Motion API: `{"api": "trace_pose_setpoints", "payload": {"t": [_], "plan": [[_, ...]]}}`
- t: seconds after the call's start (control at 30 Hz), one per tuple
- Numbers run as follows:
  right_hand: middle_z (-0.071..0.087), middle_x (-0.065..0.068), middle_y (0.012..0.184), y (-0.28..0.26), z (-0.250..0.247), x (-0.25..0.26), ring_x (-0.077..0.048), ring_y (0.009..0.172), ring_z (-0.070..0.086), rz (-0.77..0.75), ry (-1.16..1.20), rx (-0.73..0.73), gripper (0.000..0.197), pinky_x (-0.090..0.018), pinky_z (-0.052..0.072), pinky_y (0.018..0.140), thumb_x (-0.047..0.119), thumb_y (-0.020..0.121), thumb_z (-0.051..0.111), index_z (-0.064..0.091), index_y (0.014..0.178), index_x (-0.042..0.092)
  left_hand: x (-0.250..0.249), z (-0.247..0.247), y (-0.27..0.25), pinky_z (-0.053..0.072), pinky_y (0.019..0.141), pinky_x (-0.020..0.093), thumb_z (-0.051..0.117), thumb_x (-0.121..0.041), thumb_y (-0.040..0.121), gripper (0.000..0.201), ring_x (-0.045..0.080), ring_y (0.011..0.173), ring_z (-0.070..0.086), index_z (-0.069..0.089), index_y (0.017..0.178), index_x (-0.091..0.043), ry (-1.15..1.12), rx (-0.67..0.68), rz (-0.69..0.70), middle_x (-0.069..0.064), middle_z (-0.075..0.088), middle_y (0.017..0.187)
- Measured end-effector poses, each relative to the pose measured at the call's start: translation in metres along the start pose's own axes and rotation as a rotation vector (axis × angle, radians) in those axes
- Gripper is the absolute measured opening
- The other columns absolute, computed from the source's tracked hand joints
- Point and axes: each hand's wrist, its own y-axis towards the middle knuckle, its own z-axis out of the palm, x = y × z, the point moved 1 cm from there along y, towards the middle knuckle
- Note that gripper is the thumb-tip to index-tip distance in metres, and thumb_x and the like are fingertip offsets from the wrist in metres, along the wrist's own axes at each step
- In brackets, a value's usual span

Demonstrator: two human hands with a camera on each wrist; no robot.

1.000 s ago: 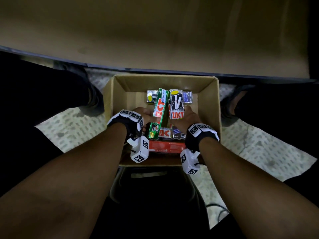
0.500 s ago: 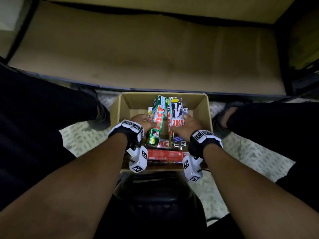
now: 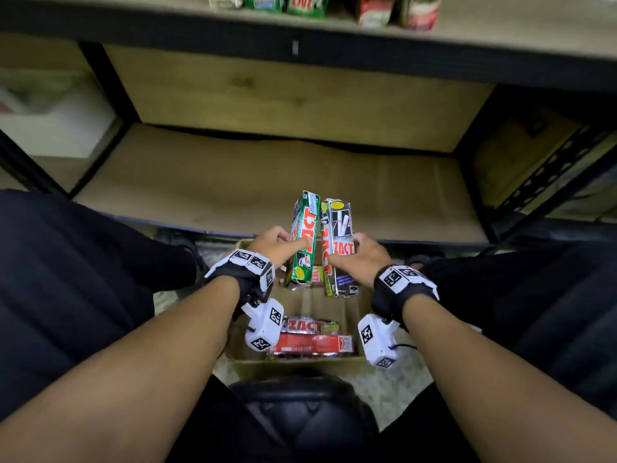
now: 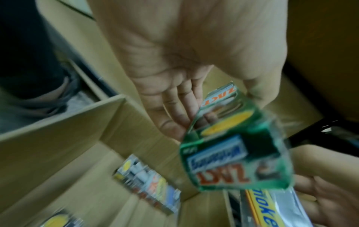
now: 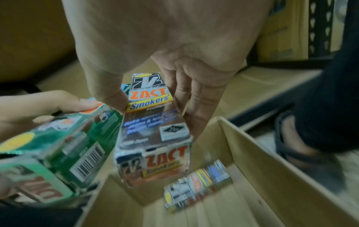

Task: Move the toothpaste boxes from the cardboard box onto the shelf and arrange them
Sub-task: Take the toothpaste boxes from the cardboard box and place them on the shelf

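My left hand [image 3: 278,243] grips a green ZACT toothpaste box [image 3: 303,240], seen close up as the green box [image 4: 237,155] in the left wrist view. My right hand [image 3: 359,252] grips a black-and-silver ZACT Smokers box [image 3: 339,248], thumb on one side and fingers on the other of the Smokers box [image 5: 153,122]. Both boxes are lifted side by side above the open cardboard box [image 3: 300,365], between my knees on the floor. Several more toothpaste boxes [image 3: 310,335] lie inside it. The empty lower shelf board [image 3: 233,182] is just ahead.
An upper shelf [image 3: 467,31] carries a row of toothpaste boxes [image 3: 287,3] at its edge. Black metal uprights [image 3: 534,182] frame the lower shelf on both sides. My legs in dark trousers flank the cardboard box, and a black stool [image 3: 300,416] is below me.
Both hands have lifted their boxes up out of the cardboard box toward the shelf. The head view has tilted up, bringing the lower and upper shelves into sight.
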Motion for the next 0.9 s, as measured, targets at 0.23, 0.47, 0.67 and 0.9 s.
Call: {"api": "trace_pose_setpoints", "payload": {"t": [0.23,0.47,0.67,0.9], "plan": [[0.067,0.012,0.096,-0.030,-0.057,0.065,-0.002,0.082,0.065,-0.196,-0.002,-0.155,0.049,-0.020,0.050,0.064,0.044,0.074,0.078,0.055,0.114,0.026,-0.073,-0.045,-0.024,0.046,0.065,0.030,0.069,-0.058,0.077,0.051,0.013,0.068,0.052,0.058,0.099,-0.014,-0.070,-0.143,0.249,-0.003,0.056,0.081],[0.064,0.013,0.093,-0.066,-0.126,0.146,-0.003,0.080,0.064,-0.380,0.002,-0.289,0.045,-0.020,0.048,0.060,0.044,0.078,0.075,0.054,0.113,0.025,-0.159,-0.094,-0.052,0.038,0.058,0.028,0.068,-0.057,0.079,0.052,0.014,0.063,0.045,0.055,0.098,-0.010,-0.124,-0.270,0.470,-0.002,0.046,0.076],[0.067,0.012,0.093,-0.085,-0.172,0.206,-0.007,0.082,0.066,-0.497,0.010,-0.357,0.034,-0.028,0.055,0.072,0.045,0.079,0.073,0.056,0.104,0.028,-0.236,-0.134,-0.072,0.042,0.056,0.027,0.067,-0.056,0.078,0.054,0.013,0.061,0.048,0.054,0.100,-0.008,-0.097,-0.345,0.629,-0.001,0.048,0.078],[0.062,0.010,0.080,-0.085,-0.208,0.260,-0.008,0.069,0.060,-0.533,-0.027,-0.397,0.028,-0.027,0.048,0.058,0.050,0.082,0.067,0.054,0.090,0.026,-0.298,-0.182,-0.073,0.047,0.058,0.030,0.068,-0.060,0.073,0.052,0.014,0.064,0.052,0.058,0.095,-0.015,0.005,-0.488,0.713,-0.004,0.057,0.078]]}}
